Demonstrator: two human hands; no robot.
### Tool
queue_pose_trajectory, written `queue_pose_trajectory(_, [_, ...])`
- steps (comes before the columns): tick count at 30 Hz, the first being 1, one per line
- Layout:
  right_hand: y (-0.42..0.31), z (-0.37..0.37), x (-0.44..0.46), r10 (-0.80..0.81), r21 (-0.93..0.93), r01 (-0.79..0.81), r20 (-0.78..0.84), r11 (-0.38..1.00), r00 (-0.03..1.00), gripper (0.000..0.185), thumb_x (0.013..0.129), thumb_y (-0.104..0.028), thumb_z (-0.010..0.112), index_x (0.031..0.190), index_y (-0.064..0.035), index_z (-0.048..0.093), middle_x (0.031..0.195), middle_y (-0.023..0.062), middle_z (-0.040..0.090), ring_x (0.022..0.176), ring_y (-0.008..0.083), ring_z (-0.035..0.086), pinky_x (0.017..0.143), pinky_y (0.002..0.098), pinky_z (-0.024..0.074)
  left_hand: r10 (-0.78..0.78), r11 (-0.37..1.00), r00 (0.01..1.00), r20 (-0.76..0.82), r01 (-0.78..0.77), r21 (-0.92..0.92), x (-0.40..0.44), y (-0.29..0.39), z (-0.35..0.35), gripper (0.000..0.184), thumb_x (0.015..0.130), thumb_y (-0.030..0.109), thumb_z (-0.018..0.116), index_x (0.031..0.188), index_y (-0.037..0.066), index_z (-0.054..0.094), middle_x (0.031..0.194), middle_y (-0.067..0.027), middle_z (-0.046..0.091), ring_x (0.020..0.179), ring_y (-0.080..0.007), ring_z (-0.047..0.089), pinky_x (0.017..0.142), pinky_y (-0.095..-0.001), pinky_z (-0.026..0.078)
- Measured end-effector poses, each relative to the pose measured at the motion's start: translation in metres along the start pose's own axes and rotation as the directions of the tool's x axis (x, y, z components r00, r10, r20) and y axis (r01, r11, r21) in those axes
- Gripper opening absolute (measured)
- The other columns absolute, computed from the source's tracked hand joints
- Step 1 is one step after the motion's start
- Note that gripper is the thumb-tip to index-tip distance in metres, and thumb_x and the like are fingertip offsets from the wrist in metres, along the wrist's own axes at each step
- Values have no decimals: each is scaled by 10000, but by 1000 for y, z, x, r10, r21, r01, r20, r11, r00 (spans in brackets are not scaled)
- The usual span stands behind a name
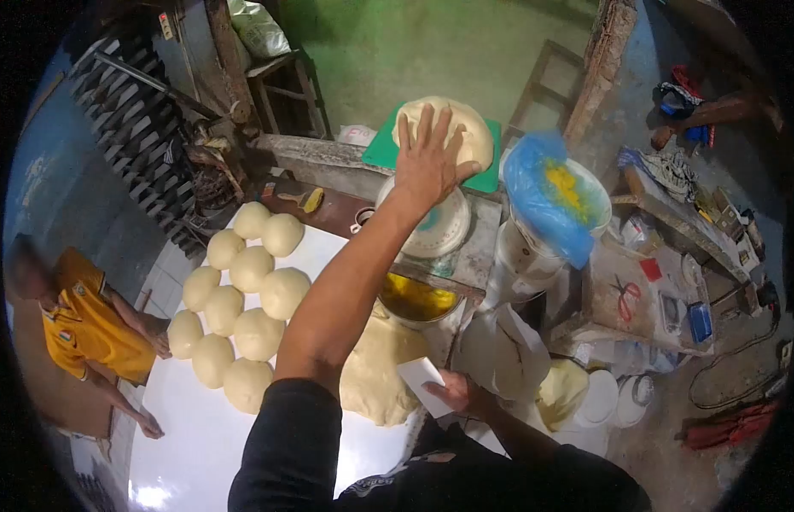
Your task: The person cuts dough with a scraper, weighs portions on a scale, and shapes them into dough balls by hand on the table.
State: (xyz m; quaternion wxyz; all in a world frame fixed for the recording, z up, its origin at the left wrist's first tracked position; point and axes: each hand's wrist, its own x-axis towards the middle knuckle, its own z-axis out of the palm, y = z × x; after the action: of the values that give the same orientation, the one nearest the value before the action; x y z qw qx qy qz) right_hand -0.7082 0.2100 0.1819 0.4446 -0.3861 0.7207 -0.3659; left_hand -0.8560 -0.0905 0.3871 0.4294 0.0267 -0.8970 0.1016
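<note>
My left hand (429, 162) rests with spread fingers on a lump of dough (467, 128). The lump lies on the green tray (381, 152) of a weighing scale (452, 226) with a round white dial. My right hand (467, 392) is closed on a white dough scraper (424, 382), held at the edge of a big dough mass (375, 367). My left forearm hides part of that mass. Left of the arm, several round dough balls (258, 333) sit in rows on the white table (192, 427).
A metal bowl (418, 300) with yellow liquid stands below the scale. To the right is a white bucket (595, 192) topped by a blue plastic bag (533, 196). Scissors (625, 299) lie on a wooden stand. A person in a yellow shirt (115, 316) is at the table's left side.
</note>
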Motion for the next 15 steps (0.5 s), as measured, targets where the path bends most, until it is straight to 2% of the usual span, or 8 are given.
queue_pose_trajectory(3, [6, 4, -11, -27, -24, 27, -13, 999, 1000, 589, 1050, -558, 466, 1315, -44, 577, 1023, 160, 690, 924, 263, 687, 836, 418, 536, -62, 998, 998, -30, 62, -8, -10, 8, -50, 704, 948, 543, 622, 1522, 162, 478, 1625, -161, 350, 1503, -427, 275, 1171, -672, 225])
queue_pose_trajectory(5, [15, 12, -13, 4, 26, -3, -19, 1000, 1000, 559, 1045, -535, 493, 1293, -45, 593, 1019, 164, 691, 911, 286, 694, 835, 424, 540, -214, 977, 973, -89, 213, -24, -60, 14, -86, 663, 963, 430, 649, 1521, 115, 479, 1600, -181, 390, 1500, -429, 297, 1185, -617, 244])
queue_pose_trajectory(7, [32, 18, -12, 32, 62, -30, -28, 998, 999, 528, 1040, -513, 520, 1271, -46, 609, 1016, 167, 692, 897, 310, 701, 834, 430, 544, -310, 926, 943, -120, 271, -264, -147, 7, -88, 623, 959, 278, 673, 1508, 55, 482, 1529, -213, 474, 1429, -423, 407, 1155, -551, 314])
queue_pose_trajectory(8, [45, 22, -10, -203, -155, 190, -72, 969, 977, 491, 1030, -480, 552, 1251, -47, 626, 1021, 177, 693, 882, 338, 702, 840, 437, 549, -393, 884, 919, -37, 366, -292, -204, 11, -85, 604, 941, 155, 675, 1495, 15, 480, 1411, -221, 569, 1307, -400, 514, 1086, -506, 378])
queue_pose_trajectory(10, [64, 26, -5, -619, -544, 508, -26, 667, 785, 396, 998, -377, 627, 1201, -38, 658, 1036, 204, 705, 876, 397, 704, 873, 452, 558, -490, 862, 844, 220, 507, -25, -331, 26, -71, 466, 914, 128, 680, 1362, 30, 597, 1275, -143, 645, 1199, -341, 578, 1027, -487, 423])
queue_pose_trajectory(11, [57, 29, -7, -614, -541, 507, -22, 671, 789, 396, 998, -377, 627, 1201, -38, 658, 1036, 204, 705, 876, 397, 704, 873, 452, 558, -480, 875, 801, 356, 466, 131, -392, 38, -69, 391, 900, 136, 684, 1281, 56, 649, 1212, -121, 665, 1158, -312, 607, 1009, -462, 436])
queue_pose_trajectory(13, [31, 30, -8, -160, -95, 155, -49, 983, 986, 403, 992, -373, 633, 1183, -18, 646, 1047, 228, 714, 926, 397, 709, 878, 466, 550, -516, 826, 732, 444, 562, 34, -500, 75, -61, 364, 887, 140, 691, 1247, 88, 680, 1202, -102, 693, 1136, -250, 630, 1028, -433, 425])
queue_pose_trajectory(15, [29, 41, -2, -117, -159, 107, -53, 981, 992, 413, 990, -372, 636, 1193, -13, 640, 1046, 236, 714, 946, 399, 708, 870, 467, 544, -468, 830, 727, 502, 557, -33, -498, 71, -77, 329, 885, 134, 689, 1210, 85, 705, 1158, -105, 719, 1078, -249, 662, 999, -421, 456])
